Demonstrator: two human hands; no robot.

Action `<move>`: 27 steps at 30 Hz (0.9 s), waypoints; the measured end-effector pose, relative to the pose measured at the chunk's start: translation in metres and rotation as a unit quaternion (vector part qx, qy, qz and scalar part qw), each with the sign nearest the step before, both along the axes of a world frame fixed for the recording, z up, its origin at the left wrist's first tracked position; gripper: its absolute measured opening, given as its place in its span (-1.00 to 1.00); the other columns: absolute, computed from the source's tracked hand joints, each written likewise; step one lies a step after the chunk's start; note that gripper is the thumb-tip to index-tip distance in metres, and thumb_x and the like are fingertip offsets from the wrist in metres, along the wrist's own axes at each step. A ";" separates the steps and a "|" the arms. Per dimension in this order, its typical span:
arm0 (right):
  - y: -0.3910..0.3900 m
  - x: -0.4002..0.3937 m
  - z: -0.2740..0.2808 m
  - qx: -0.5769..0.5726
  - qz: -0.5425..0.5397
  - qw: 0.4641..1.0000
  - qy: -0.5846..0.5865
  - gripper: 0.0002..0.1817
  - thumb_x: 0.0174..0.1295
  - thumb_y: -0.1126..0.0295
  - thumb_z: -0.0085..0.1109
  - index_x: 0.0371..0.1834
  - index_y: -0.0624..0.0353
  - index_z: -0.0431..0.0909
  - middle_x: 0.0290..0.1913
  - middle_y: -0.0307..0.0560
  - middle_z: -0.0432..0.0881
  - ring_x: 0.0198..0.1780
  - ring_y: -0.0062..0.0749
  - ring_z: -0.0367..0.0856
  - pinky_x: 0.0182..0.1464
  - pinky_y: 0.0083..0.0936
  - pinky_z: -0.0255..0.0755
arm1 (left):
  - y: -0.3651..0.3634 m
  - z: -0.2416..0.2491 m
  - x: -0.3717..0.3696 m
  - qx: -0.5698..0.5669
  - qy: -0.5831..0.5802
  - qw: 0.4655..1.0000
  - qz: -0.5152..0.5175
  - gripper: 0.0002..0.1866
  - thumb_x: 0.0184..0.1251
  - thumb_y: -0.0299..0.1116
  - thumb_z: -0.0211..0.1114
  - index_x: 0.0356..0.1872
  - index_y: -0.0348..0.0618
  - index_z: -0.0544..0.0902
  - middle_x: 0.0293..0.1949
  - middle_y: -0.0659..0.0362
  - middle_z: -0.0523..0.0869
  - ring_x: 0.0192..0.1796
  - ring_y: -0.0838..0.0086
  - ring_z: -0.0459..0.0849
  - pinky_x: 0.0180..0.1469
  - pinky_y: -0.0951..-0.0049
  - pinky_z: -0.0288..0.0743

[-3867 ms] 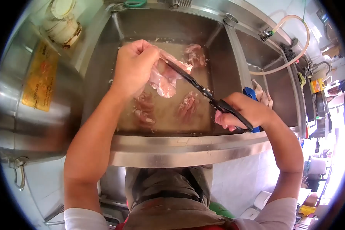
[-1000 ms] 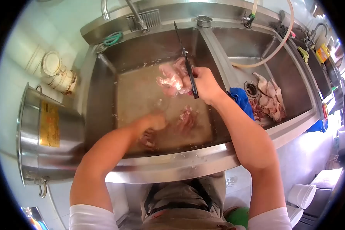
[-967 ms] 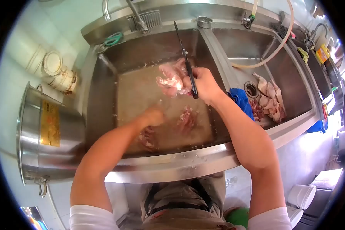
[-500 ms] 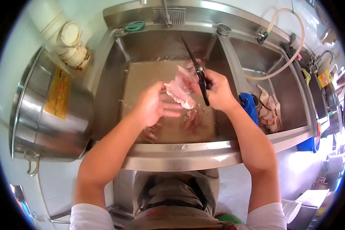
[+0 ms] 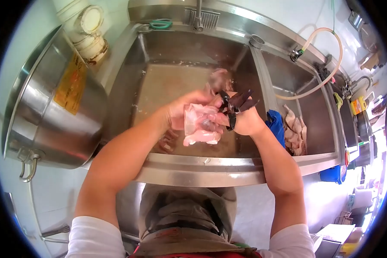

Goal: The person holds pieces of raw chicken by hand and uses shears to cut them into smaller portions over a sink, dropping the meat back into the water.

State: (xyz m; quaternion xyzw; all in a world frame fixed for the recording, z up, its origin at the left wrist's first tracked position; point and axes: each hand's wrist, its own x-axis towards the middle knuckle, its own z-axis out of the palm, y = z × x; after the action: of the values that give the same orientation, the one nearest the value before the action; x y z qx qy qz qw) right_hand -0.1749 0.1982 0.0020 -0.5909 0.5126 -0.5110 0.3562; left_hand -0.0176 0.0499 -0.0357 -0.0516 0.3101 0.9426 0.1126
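Over the large left basin (image 5: 167, 86) of the steel sink, my left hand (image 5: 178, 112) is closed on a piece of raw pink meat (image 5: 200, 127). My right hand (image 5: 245, 120) grips black scissors (image 5: 234, 105) by the handles, right beside the meat. The blades are blurred and point up to the right. Fingers of my right hand also reach onto the meat. Another piece of raw meat (image 5: 219, 79) shows just beyond my hands. More meat (image 5: 167, 141) lies in the cloudy water near the front of the basin.
The right basin holds pale poultry pieces (image 5: 294, 131) and a blue cloth (image 5: 275, 127). A big steel pot (image 5: 47, 107) stands at the left. Green-handled scissors (image 5: 161, 24) lie on the back ledge. A pale hose (image 5: 339, 56) loops over the right basin.
My left hand has closed on the meat and moved right, close to my right hand. The scissors have swung from pointing up-left to pointing right. The whole view has shifted slightly.
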 end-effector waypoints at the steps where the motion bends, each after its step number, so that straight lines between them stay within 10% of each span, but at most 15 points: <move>1: 0.002 0.000 0.001 0.029 0.005 0.999 -0.030 -0.82 0.18 0.69 0.30 -0.15 0.36 0.63 -0.22 -0.26 0.68 -0.15 -0.65 0.58 -0.07 -0.62 0.50 | 0.007 0.002 0.000 -0.010 -0.014 1.000 -0.001 -0.65 0.29 -0.11 0.25 -0.02 -0.07 0.58 0.04 0.11 0.68 0.09 0.20 0.67 0.15 0.13 0.55; 8: -0.010 -0.013 -0.021 0.005 -0.082 0.997 -0.003 -0.74 0.15 0.53 0.44 -0.12 0.31 0.63 -0.11 -0.12 0.70 -0.12 -0.56 0.61 -0.03 -0.53 0.52 | 0.005 0.015 -0.004 -0.093 -0.047 0.993 0.061 -0.57 0.27 -0.33 0.16 0.17 -0.15 0.43 0.05 -0.09 0.62 -0.12 0.15 0.71 -0.12 0.09 0.64; 12: -0.010 -0.025 -0.017 0.023 -0.139 0.989 0.041 -0.70 0.20 0.37 0.45 -0.10 0.26 0.61 -0.21 -0.28 0.62 -0.17 -0.66 0.52 -0.07 -0.61 0.45 | -0.022 0.003 -0.004 -0.244 0.003 0.931 0.271 -0.85 0.17 -0.49 0.06 -0.36 -0.30 0.60 -0.26 -0.08 0.71 -0.38 0.11 0.71 -0.29 0.12 0.65; 14: -0.005 -0.022 -0.004 0.077 -0.136 0.988 0.014 -0.63 0.25 0.21 0.40 -0.05 0.24 0.58 -0.25 -0.32 0.57 -0.22 -0.66 0.46 -0.14 -0.63 0.39 | -0.036 0.005 0.001 -0.275 -0.033 0.889 0.365 -0.72 0.20 -0.48 0.06 -0.16 -0.31 0.69 -0.52 0.08 0.69 -0.66 0.53 0.50 -0.66 0.50 0.31; 17: -0.001 -0.028 0.007 0.131 -0.092 0.982 0.105 -0.61 0.28 0.13 0.35 -0.09 0.24 0.56 -0.32 -0.32 0.53 -0.28 -0.64 0.43 -0.22 -0.62 0.35 | -0.043 0.042 0.014 -0.319 -0.013 0.836 0.447 -0.73 0.24 -0.45 0.05 -0.46 -0.29 0.73 -0.58 0.11 0.66 -0.69 0.58 0.45 -0.68 0.56 0.21; 27: 0.009 -0.042 0.027 0.205 -0.076 0.890 0.401 -0.49 0.18 0.00 0.39 -0.43 0.31 0.51 -0.56 -0.02 0.41 -0.46 -0.36 0.37 -0.38 -0.37 0.26 | -0.061 0.051 0.021 -0.336 0.026 0.733 0.591 -0.80 0.25 -0.47 0.05 -0.46 -0.34 0.61 -0.59 0.13 0.64 -0.68 0.59 0.47 -0.68 0.54 0.21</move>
State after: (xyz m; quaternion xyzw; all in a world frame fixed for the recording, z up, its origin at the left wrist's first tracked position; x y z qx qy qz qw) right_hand -0.2169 0.2072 0.0292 -0.6184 0.7486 -0.1396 0.1941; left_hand 0.0033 -0.0115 0.0151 -0.2348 0.5165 0.6543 -0.4999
